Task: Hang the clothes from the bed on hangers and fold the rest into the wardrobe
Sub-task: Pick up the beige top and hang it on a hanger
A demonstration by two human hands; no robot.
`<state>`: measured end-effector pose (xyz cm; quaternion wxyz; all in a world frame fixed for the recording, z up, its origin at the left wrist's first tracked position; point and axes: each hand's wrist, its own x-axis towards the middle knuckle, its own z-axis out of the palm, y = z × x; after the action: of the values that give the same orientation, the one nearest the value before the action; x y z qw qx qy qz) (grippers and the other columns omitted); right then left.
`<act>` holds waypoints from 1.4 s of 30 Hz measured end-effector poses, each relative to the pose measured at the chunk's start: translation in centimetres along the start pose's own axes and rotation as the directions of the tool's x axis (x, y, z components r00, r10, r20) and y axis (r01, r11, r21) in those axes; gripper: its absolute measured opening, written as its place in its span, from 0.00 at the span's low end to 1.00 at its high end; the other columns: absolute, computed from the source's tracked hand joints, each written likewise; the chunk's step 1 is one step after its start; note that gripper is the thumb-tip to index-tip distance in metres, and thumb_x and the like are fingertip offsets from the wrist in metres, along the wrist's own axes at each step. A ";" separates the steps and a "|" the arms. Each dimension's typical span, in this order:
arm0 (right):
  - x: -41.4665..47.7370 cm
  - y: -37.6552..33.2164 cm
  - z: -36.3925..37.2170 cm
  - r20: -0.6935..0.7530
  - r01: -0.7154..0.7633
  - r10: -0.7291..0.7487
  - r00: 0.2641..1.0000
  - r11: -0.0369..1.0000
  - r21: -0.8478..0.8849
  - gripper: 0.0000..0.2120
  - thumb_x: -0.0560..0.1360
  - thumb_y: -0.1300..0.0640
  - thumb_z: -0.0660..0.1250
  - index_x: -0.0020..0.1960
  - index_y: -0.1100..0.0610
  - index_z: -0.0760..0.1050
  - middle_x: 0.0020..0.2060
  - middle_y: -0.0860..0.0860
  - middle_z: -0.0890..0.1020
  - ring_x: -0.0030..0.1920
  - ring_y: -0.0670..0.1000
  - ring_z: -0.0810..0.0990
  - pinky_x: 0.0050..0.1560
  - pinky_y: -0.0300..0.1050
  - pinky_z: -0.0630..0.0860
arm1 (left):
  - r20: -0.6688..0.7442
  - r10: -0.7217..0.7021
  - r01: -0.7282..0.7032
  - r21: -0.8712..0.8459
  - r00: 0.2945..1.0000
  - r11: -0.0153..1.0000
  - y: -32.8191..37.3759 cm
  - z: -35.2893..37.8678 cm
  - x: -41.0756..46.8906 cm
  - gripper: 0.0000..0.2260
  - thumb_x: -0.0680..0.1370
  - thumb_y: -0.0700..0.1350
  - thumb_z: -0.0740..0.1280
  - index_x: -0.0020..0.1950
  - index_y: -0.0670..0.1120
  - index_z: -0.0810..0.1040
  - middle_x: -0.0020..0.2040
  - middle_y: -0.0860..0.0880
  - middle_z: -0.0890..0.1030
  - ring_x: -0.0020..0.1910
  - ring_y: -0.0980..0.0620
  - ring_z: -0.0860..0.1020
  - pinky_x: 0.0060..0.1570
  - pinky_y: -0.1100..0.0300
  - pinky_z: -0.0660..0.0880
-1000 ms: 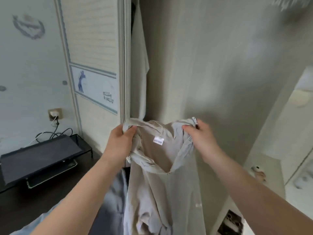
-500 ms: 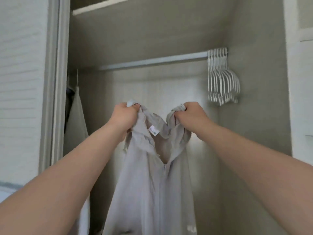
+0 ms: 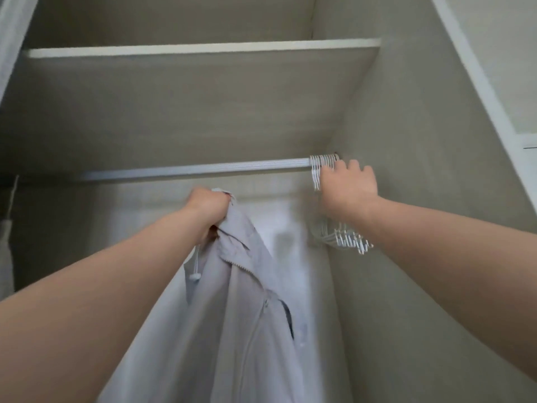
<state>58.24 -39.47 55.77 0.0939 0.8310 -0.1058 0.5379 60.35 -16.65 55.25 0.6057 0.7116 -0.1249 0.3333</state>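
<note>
Jacket bunched in fisted left hand — right hand at hangers, its grip hidden.

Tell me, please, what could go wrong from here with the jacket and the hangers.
The left hand alone grips the jacket by a bunch of fabric near the collar; it may slip. The white hangers sit packed tight at the end of the rail, so the right hand might pull several, tangle them, or knock some off.

pale grey zip jacket, limp, collar bunched; white hangers clustered at rail's right end
</note>
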 end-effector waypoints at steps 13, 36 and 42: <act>1.4 0.5 1.3 -0.074 -0.036 0.033 0.997 0.999 -0.036 0.17 0.77 0.65 0.61 0.65 0.60 0.72 0.62 0.59 0.72 0.64 0.63 0.71 0.61 0.55 0.68 | -0.029 0.069 -0.066 0.109 0.997 0.992 -4.5 -2.1 1.9 0.09 0.79 0.42 0.65 0.42 0.41 0.79 0.47 0.37 0.84 0.51 0.36 0.83 0.47 0.50 0.78; -10.5 -3.5 -2.8 0.238 -0.183 0.252 0.938 -0.222 0.958 0.06 0.82 0.60 0.58 0.51 0.54 0.74 0.33 0.45 0.73 0.36 0.47 0.74 0.40 0.41 0.70 | -0.341 0.153 -0.090 0.192 0.928 0.977 2.6 -3.8 -10.6 0.08 0.81 0.43 0.65 0.53 0.41 0.81 0.51 0.41 0.83 0.52 0.42 0.81 0.60 0.47 0.78; -18.6 2.7 -6.3 0.249 -0.142 0.198 0.948 -0.437 0.888 0.10 0.81 0.62 0.59 0.49 0.52 0.78 0.19 0.39 0.68 0.21 0.41 0.65 0.24 0.32 0.61 | -0.383 0.173 -0.052 0.305 0.907 0.951 5.9 -4.0 -19.9 0.08 0.81 0.42 0.62 0.44 0.43 0.78 0.45 0.41 0.78 0.45 0.46 0.75 0.48 0.54 0.73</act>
<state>44.54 -38.96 41.45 -0.7265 0.4926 0.2600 0.4025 40.77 -18.73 47.62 0.4879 0.6989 0.0119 0.5228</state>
